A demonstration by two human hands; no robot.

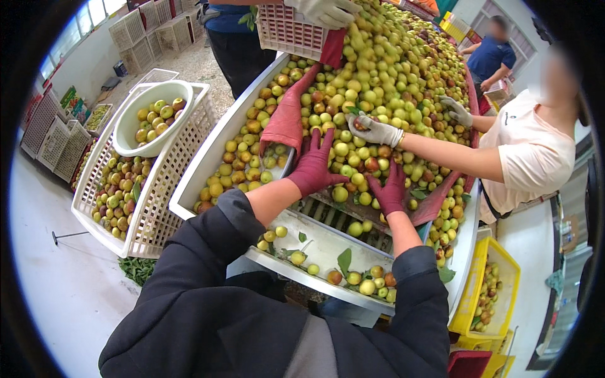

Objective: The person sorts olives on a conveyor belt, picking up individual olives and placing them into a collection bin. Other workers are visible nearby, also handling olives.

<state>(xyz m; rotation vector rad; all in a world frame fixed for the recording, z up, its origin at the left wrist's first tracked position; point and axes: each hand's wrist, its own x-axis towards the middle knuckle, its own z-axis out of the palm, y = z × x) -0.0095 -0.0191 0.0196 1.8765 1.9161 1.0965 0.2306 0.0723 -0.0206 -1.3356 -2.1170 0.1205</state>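
Observation:
Both my hands wear maroon gloves. My left hand [313, 166] spreads its fingers on the heap of green-and-brown fruit, which look like fresh jujubes [359, 158], beside a red cloth-covered divider [286, 120]. Further right, my right hand [390, 189] rests against the front of the heap with fingers apart, near a second red divider [432, 205]. Neither glove is closed around a fruit. Just below the hands, a slatted metal roller section [326, 215] holds a few fruits. Nearest my body, loose fruits and green leaves [344, 261] lie in the white front trough [312, 241].
On the right, a co-worker's gloved hand [375, 131] holds a reddish fruit. Another worker tips a crate [293, 35] over the heap. At left, a white basin [123, 141] sits on a fruit-filled crate [165, 156]. A yellow crate [508, 288] stands lower right.

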